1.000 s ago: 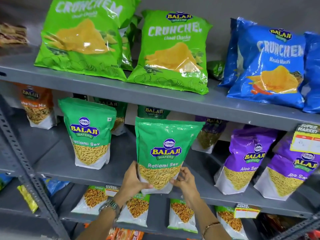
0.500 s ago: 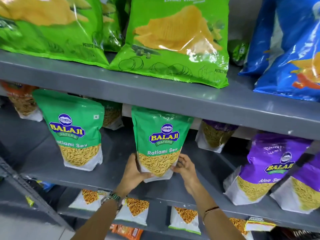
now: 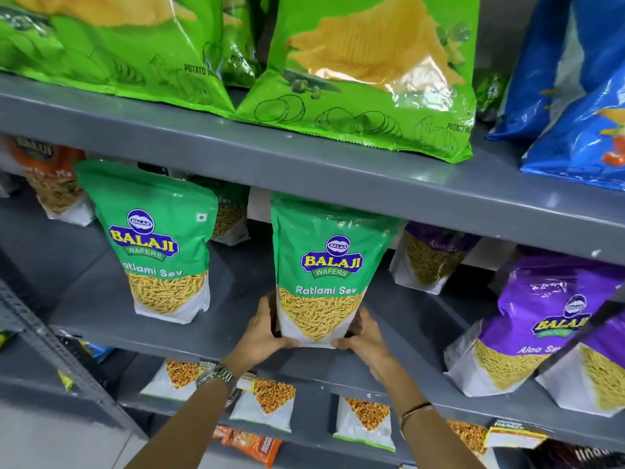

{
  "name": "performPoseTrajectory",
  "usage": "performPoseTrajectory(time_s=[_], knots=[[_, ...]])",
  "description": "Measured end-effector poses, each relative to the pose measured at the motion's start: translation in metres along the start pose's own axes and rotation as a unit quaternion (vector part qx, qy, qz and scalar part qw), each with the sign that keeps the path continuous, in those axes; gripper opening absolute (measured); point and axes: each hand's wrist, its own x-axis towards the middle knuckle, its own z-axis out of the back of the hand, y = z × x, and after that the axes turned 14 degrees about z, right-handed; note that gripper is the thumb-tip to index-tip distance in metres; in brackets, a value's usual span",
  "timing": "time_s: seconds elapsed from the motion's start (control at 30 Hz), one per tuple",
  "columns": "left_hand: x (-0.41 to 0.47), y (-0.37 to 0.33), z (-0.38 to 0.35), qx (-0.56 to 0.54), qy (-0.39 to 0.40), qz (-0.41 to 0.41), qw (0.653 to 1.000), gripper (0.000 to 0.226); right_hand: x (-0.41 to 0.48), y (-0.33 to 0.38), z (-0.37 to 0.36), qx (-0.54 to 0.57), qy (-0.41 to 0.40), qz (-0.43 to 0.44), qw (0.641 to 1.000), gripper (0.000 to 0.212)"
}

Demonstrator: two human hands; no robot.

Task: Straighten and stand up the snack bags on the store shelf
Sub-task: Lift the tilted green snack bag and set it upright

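A: Head view: a grey metal shelf unit (image 3: 338,177) is seen to fill the frame, with three levels visible. Large green chip bags (image 3: 365,79) are leaned along the top level, and blue chip bags (image 3: 575,96) are stacked at the right end.

B: And the middle shelf (image 3: 101,319)?

A: A green Ratlami Sev pouch (image 3: 321,272) is stood upright near the front edge, roughly at the centre. A second green Sev pouch (image 3: 159,245) is stood to the left, well apart. Purple Aloo Sev pouches (image 3: 541,326) are leaned at the right, and an orange mix pouch (image 3: 50,177) is set far left, towards the back.

B: How is the centre pouch held?

A: Its base is clasped from both sides. The left hand (image 3: 267,330) is wrapped round the lower left corner, with the thumb laid across the front. The right hand (image 3: 365,336) is pressed to the lower right corner; its fingers are curled behind the pouch, pinching the white bottom.

B: Anything smaller?

A: A metal watch (image 3: 218,379) is worn on the left wrist and a thin bracelet (image 3: 414,411) on the right. Small peanut packets (image 3: 267,404) are seen on the lowest shelf.
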Motion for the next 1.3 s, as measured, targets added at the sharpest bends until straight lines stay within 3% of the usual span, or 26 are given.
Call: performPoseTrajectory(time_s=[0.1,0.23,0.7,0.83,1.2,1.3], knots=[[0.001,0.007,0.017,0.001,0.023,0.006,1.0,0.088,-0.005,-0.001,-0.013,-0.025,0.002,0.016,1.0,0.07],[0.002,0.021,0.042,-0.012,0.045,0.018,0.999,0.105,-0.012,0.0,-0.032,-0.083,0.009,0.053,0.995,0.071],[0.001,0.027,0.048,0.004,0.035,0.012,0.999,0.066,-0.019,0.011,-0.044,-0.129,0.024,0.063,0.989,0.071],[0.003,0.03,0.051,0.002,0.045,0.013,0.999,0.075,-0.022,0.011,-0.047,-0.125,0.013,0.062,0.99,0.068],[0.005,0.033,0.05,-0.005,0.05,-0.003,0.999,0.066,-0.026,0.005,-0.054,-0.114,-0.006,0.053,0.992,0.06],[-0.002,0.031,0.047,-0.002,0.051,-0.012,0.999,0.079,-0.031,0.004,-0.061,-0.086,-0.053,0.045,0.994,0.068]])
